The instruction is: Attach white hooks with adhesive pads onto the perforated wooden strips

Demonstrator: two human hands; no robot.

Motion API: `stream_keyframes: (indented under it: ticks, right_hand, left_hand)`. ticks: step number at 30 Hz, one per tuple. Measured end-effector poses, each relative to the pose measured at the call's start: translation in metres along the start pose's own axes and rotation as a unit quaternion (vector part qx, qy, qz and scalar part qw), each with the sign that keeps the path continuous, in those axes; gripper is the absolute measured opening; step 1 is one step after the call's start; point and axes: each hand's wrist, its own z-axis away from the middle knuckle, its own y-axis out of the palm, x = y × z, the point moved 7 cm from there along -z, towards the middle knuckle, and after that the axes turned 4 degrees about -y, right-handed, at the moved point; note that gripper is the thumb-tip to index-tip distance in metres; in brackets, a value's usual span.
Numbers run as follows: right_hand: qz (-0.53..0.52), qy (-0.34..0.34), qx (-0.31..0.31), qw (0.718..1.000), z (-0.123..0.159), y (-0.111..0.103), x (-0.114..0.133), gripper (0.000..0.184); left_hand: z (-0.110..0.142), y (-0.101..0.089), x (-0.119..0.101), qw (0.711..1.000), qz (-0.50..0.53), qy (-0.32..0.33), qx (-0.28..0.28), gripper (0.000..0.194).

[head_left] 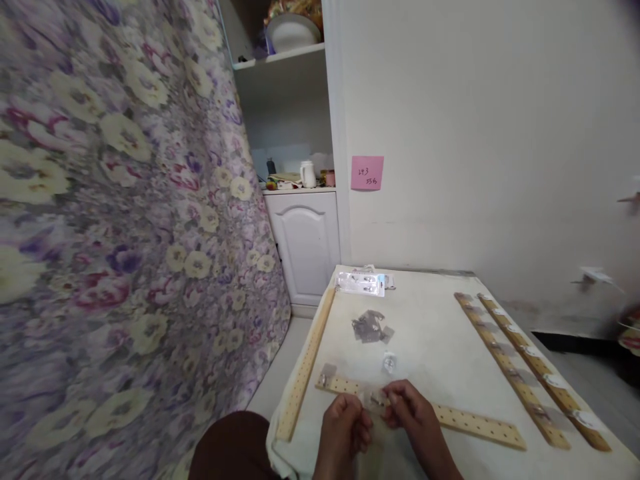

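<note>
My left hand (pixel 345 425) is closed, its fingertips pinching the near-left side of a small clear plastic piece (pixel 369 395). My right hand (pixel 411 408) is closed too, with thumb and forefinger at a small shiny metal piece (pixel 379 399) on the right of that plastic. The exact kind of both pieces is too small to make out. Just beyond and under my hands lies a wooden strip with rows of holes (pixel 475 423). Near its left end stands a clear card with a small metal fitting (pixel 325 379). A small whitish round item in clear wrapping (pixel 389 362) lies beyond my right hand.
A pile of greyish clear plastic pieces (pixel 370 327) lies mid-table. Another holed strip (pixel 307 367) runs along the left edge. Two strips bearing cards (pixel 510 367) and white pieces (pixel 555 381) lie at right. A clear blister pack (pixel 357 283) rests at the back, and a floral curtain (pixel 125 233) hangs left.
</note>
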Motion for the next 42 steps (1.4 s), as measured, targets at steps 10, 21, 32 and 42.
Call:
stream_keyframes:
  ticks: [10,21,32,42]
  right_hand:
    - [-0.096,0.053,0.005,0.994,0.005,0.012,-0.015,0.037]
    - [-0.099,0.054,-0.031,0.993,0.007,0.007,-0.019,0.041]
    - [-0.043,0.073,-0.006,0.996,0.011,0.003,-0.022,0.044]
    - [0.061,0.028,0.062,0.996,-0.013,0.009,-0.016,0.022]
  left_hand:
    - [0.000,-0.009,0.018,0.997,0.069,-0.038,-0.022,0.030]
    - [0.001,0.005,0.038,0.997,0.063,-0.051,0.020,0.031]
    - [-0.002,-0.004,0.050,0.994,0.087,-0.058,-0.004,0.035]
    - [-0.005,-0.012,0.046,0.999,0.010,-0.044,0.005,0.041]
